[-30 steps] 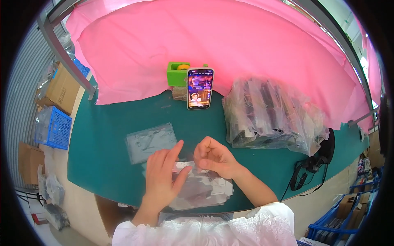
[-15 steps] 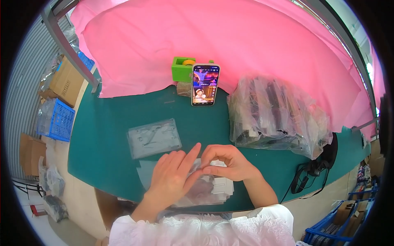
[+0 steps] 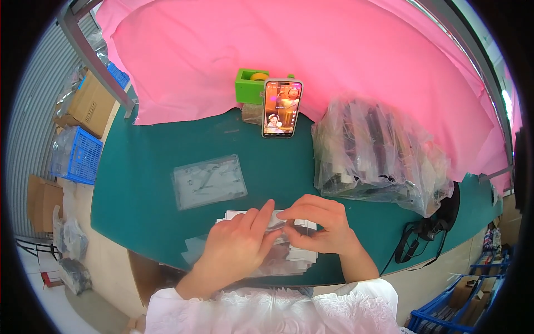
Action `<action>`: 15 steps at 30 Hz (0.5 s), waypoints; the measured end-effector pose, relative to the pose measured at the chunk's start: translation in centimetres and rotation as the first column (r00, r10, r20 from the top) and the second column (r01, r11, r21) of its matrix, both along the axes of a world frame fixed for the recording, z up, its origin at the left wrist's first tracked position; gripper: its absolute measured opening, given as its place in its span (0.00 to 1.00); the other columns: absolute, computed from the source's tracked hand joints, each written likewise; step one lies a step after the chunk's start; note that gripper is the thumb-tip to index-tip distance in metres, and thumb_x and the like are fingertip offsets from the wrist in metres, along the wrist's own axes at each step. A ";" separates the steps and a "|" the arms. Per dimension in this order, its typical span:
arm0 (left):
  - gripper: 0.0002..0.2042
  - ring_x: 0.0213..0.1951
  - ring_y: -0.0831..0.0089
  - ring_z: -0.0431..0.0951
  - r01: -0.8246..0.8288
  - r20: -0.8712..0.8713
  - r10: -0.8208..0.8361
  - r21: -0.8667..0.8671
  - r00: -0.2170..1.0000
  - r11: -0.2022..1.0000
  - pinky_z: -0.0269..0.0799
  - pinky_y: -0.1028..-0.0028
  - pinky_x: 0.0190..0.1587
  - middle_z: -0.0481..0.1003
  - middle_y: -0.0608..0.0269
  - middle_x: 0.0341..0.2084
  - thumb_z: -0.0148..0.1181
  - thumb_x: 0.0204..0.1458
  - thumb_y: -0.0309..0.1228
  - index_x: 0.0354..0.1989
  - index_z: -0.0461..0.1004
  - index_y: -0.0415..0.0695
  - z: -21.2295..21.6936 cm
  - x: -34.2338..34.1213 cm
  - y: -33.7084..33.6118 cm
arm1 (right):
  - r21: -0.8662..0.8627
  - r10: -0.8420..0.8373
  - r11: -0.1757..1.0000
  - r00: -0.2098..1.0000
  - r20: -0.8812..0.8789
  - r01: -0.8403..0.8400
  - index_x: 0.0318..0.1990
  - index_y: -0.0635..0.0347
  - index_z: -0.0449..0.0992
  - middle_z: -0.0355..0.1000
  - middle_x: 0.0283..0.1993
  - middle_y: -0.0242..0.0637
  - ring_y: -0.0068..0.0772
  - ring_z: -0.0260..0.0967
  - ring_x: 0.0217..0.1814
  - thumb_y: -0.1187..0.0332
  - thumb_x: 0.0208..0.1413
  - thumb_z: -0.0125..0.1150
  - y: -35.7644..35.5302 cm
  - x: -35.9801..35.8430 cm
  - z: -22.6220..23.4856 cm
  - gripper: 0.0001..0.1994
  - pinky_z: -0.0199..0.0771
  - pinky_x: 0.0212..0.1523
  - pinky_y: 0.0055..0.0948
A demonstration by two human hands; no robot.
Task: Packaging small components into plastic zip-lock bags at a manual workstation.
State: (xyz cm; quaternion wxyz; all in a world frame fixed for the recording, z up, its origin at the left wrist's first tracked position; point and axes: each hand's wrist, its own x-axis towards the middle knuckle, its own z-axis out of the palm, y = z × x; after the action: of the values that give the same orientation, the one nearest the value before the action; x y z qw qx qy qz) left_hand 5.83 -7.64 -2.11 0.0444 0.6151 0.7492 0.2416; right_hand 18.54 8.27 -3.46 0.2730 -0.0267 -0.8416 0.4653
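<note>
My left hand (image 3: 233, 240) rests over a pile of white cards and clear plastic bags (image 3: 297, 259) at the table's near edge. Its index finger is stretched out, with the thumb apart from it. From the right, my right hand (image 3: 320, 227) bends in, its fingers and thumb pinching what looks like the edge of a clear plastic bag (image 3: 276, 222). Both hands nearly meet above the pile and hide part of it. Beyond my left hand lies a flat stack of clear plastic pouches (image 3: 208, 182) with small thin pieces inside.
A phone (image 3: 281, 108) with a lit screen leans near a green tape holder (image 3: 248, 87). On the right stand a large filled plastic bag (image 3: 381, 158) and a black strap with cords (image 3: 428, 227). Pink cloth (image 3: 289, 42) hangs behind the green table (image 3: 144, 161). Blue crates (image 3: 83, 156) flank it.
My right hand has shifted slightly right, and its fingers have changed their pinch. More white cards show beyond my left hand. The picture on the phone differs.
</note>
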 end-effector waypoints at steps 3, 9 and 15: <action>0.24 0.26 0.68 0.79 0.004 0.005 -0.004 -0.004 1.000 1.000 0.74 0.70 0.24 0.75 0.61 0.29 0.62 0.53 0.39 0.54 0.71 0.36 0.0 -0.1 -0.1 | 0.066 -0.018 0.998 0.998 -0.065 0.022 0.36 0.61 0.83 0.75 0.28 0.35 0.28 0.73 0.27 0.80 0.35 0.68 -0.1 -0.2 -0.3 0.15 0.72 0.25 0.23; 0.20 0.26 0.67 0.79 0.021 0.007 -0.021 0.003 1.000 1.000 0.72 0.70 0.23 0.76 0.61 0.27 0.60 0.55 0.38 0.52 0.72 0.38 -0.3 0.0 -0.2 | 0.139 -0.028 0.989 0.993 -0.111 0.043 0.34 0.58 0.83 0.74 0.28 0.34 0.28 0.72 0.25 0.78 0.33 0.69 -0.3 -0.4 -0.6 0.15 0.72 0.23 0.23; 0.11 0.30 0.59 0.79 0.105 0.257 -0.073 -0.114 0.964 0.988 0.73 0.63 0.29 0.78 0.61 0.27 0.57 0.56 0.33 0.44 0.79 0.45 -0.6 -0.3 -0.2 | 0.183 -0.024 0.982 0.997 -0.078 0.038 0.29 0.57 0.81 0.72 0.26 0.32 0.26 0.71 0.24 0.78 0.32 0.70 -0.1 -0.3 -1.0 0.11 0.71 0.23 0.22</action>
State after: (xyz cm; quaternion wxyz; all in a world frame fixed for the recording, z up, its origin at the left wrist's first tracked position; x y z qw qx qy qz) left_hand 5.53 -7.81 -2.74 0.1888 0.6086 0.7228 0.2674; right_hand 18.24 8.20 -4.48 0.3130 0.0031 -0.8696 0.3818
